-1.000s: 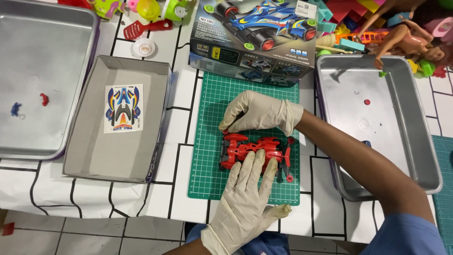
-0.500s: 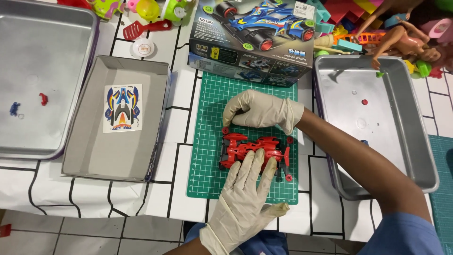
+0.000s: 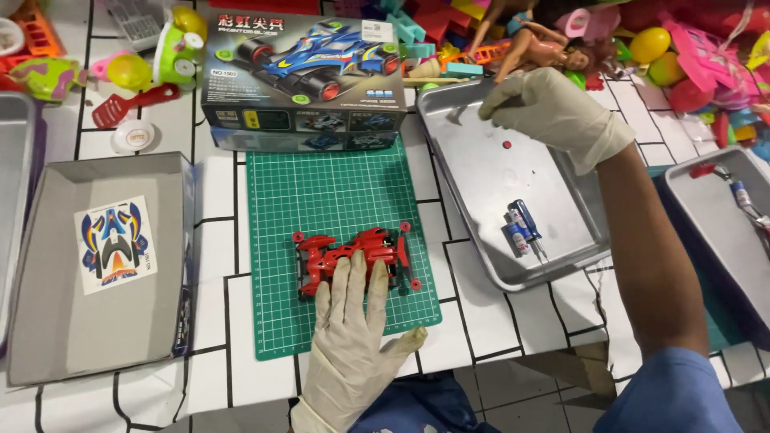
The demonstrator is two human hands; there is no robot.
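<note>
A red toy car chassis [image 3: 353, 250] lies on a green cutting mat [image 3: 337, 192] in the middle of the table. My left hand [image 3: 353, 337], in a pale glove, lies flat with its fingers resting on the chassis from the near side. My right hand [image 3: 553, 112], also gloved, reaches into the far end of a metal tray [image 3: 481, 240], fingers curled near a small part at the tray's far left corner. A small red piece [image 3: 506, 145] and a blue-handled screwdriver [image 3: 525, 228] lie in that tray.
The toy car's box [image 3: 305, 80] stands behind the mat. A cardboard box lid [image 3: 48, 321] with a sticker sheet [image 3: 116, 244] lies at left. Another metal tray [image 3: 706, 224] is at right. Piled toys and a doll [image 3: 545, 44] fill the back.
My right hand has left the chassis and moved up and right into the metal tray. The view has shifted right. My left hand stays on the chassis.
</note>
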